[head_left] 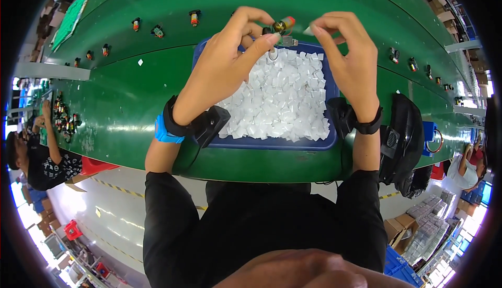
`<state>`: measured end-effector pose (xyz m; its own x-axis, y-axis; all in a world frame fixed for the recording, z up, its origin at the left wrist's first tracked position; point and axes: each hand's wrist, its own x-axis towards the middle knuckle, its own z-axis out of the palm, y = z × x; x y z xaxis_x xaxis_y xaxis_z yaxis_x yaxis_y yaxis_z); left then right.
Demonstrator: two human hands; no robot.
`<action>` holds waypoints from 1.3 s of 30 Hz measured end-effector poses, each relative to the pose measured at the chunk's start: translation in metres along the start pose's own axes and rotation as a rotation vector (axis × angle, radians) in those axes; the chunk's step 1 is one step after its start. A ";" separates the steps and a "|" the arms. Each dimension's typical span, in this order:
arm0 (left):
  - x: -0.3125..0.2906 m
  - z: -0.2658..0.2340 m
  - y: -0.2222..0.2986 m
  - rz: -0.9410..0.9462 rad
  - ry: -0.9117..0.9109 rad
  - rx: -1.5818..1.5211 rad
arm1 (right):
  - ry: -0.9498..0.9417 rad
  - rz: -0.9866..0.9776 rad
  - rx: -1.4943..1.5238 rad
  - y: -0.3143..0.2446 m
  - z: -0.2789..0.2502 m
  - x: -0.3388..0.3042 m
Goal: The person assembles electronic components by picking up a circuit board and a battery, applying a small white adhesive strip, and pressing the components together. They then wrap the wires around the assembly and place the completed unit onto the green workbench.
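Note:
My left hand (222, 60) pinches a small electronic assembly (283, 25) between thumb and fingers. The assembly has a red and gold cylinder, a bit of green board, a metal plug end and a dark wire loop. Opposite it, my right hand (348, 52) has thumb and forefinger closed on a small white piece (308, 29), slightly blurred, a short gap from the assembly. Below both hands lies a blue tray (261, 143) filled with small square white pieces (282, 97). Each wrist carries a black strapped device, and a blue watch band sits on my left one.
Similar assemblies (194, 18) stand spaced along the green strip beyond the tray. Right of the tray lies a black bag (405, 131) beside a blue box (430, 138). At the far left, a co-worker (44, 152) handles a cluster of assemblies (65, 120); another person (464, 167) sits far right.

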<state>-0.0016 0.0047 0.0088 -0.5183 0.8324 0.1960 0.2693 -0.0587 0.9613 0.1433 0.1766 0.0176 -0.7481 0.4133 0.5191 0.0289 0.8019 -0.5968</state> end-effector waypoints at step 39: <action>0.001 -0.011 0.018 -0.317 -0.265 -0.260 | 0.121 -0.532 -0.039 -0.017 0.005 -0.003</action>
<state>-0.0065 -0.0021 0.0280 -0.3082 0.9413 -0.1378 -0.0979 0.1127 0.9888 0.1416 0.1600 0.0234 -0.5849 -0.0087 0.8111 -0.3065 0.9282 -0.2110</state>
